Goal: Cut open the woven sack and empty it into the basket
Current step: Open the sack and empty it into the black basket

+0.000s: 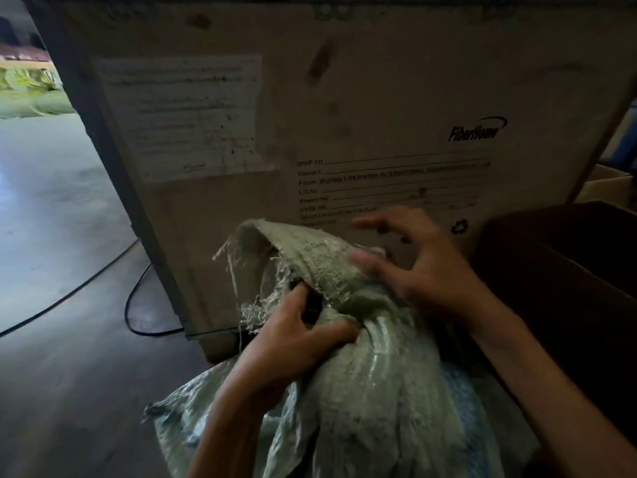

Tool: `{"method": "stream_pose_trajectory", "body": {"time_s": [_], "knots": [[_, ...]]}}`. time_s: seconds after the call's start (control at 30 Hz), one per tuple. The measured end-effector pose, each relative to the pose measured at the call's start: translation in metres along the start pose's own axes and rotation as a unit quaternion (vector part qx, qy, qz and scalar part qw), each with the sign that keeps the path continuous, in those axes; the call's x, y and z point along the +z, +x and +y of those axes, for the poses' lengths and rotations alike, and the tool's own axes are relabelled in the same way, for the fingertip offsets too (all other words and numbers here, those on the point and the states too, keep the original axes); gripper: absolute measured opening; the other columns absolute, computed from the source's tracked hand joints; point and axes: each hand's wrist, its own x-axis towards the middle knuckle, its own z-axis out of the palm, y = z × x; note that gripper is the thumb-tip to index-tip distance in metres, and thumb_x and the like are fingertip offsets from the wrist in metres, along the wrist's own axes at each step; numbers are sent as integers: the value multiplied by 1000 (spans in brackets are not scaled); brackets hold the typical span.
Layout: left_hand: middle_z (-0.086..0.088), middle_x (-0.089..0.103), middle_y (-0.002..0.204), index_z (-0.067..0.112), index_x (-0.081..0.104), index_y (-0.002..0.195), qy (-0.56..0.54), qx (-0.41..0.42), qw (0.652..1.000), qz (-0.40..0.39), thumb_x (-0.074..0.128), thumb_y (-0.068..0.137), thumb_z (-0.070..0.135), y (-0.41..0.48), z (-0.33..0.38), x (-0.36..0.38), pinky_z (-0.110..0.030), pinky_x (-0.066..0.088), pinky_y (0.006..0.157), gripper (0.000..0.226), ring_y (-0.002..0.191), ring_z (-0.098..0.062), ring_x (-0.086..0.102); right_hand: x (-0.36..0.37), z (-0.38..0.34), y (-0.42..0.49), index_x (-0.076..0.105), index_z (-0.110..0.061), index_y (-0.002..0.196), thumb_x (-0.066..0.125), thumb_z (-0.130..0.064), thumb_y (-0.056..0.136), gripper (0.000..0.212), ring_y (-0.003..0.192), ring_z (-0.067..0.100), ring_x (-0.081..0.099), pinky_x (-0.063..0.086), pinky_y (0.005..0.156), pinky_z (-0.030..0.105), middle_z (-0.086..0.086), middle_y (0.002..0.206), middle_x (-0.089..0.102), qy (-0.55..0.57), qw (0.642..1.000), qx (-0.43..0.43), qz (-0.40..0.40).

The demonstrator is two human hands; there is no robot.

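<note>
The sack (pixel 362 391) stands with its long axis upright, in front of the crate (pixel 344 115) near the crate's lower left corner. Its frayed mouth points up and to the left. The left hand (pixel 293 336) grips the gathered neck with curled fingers; something dark shows between them, too hidden to name. The right hand (pixel 424 267) is blurred, its fingers spread wide and its thumb on the folded-over top flap. A cable (pixel 131 305) lies on the floor (pixel 69 236) to the left.
</note>
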Motion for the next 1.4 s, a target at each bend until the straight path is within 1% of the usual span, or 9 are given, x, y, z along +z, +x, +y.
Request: {"method": "stream_pose_trajectory", "body": {"time_s": [0.17,0.47,0.63,0.83,0.97,1.07,1.17,1.3,1.4], "knots": [[15,78,105,48,63,108,46,-1,999,25,76,53,51,5,0,12,-32,62,89,56,94,-2,75,8,8,3,66,-25,87,74,-21,85,9,77,4,64,50,68,27,-13,82,66,-53,993,-86,58],[3,74,97,34,68,98,159,-20,979,127,75,52,61,6,10,17,-31,56,71,53,88,-15,71,10,34,10,75,-16,79,76,-21,82,6,70,6,66,52,66,23,-8,76,73,19,969,96,226],[-5,75,91,29,72,95,219,20,934,283,83,69,47,-8,11,-4,-37,57,77,33,86,-25,70,-43,71,32,67,2,98,61,-4,91,11,84,17,57,48,77,29,19,100,70,104,848,276,440],[2,76,72,29,70,90,-13,0,948,318,76,84,43,-18,8,-58,-32,59,54,17,72,-16,75,-36,84,6,70,-8,96,62,-22,96,16,73,9,61,51,64,11,16,99,71,88,942,249,205],[2,81,81,28,70,90,-163,12,958,235,72,86,26,-11,8,-44,-28,61,49,5,59,-7,76,-18,56,16,65,-39,121,44,-76,83,57,98,5,66,55,90,33,-13,109,71,315,882,347,-42],[0,83,85,32,70,93,-201,46,965,165,75,69,17,-10,10,-38,-27,62,52,28,68,-13,79,-6,47,9,58,-49,128,76,-67,66,68,110,28,66,57,86,53,-1,117,74,376,838,357,-169],[-1,83,90,27,70,103,-213,53,964,153,76,64,14,-7,9,-36,-26,62,55,42,74,-15,80,-7,55,11,48,-34,144,81,-21,79,75,94,17,71,62,71,28,0,117,68,244,903,344,-82],[-8,78,109,17,68,124,-337,-10,902,271,71,89,17,6,-8,-55,-23,61,55,35,88,-20,76,-36,85,13,51,-16,141,68,6,86,62,92,16,61,52,74,19,12,130,59,221,901,334,169],[-14,77,114,14,65,130,-357,-34,890,281,70,92,16,13,-25,-49,-29,63,63,39,94,-26,77,-29,86,8,50,-18,140,65,9,86,62,78,6,58,50,52,14,11,125,61,243,899,351,102]]}}
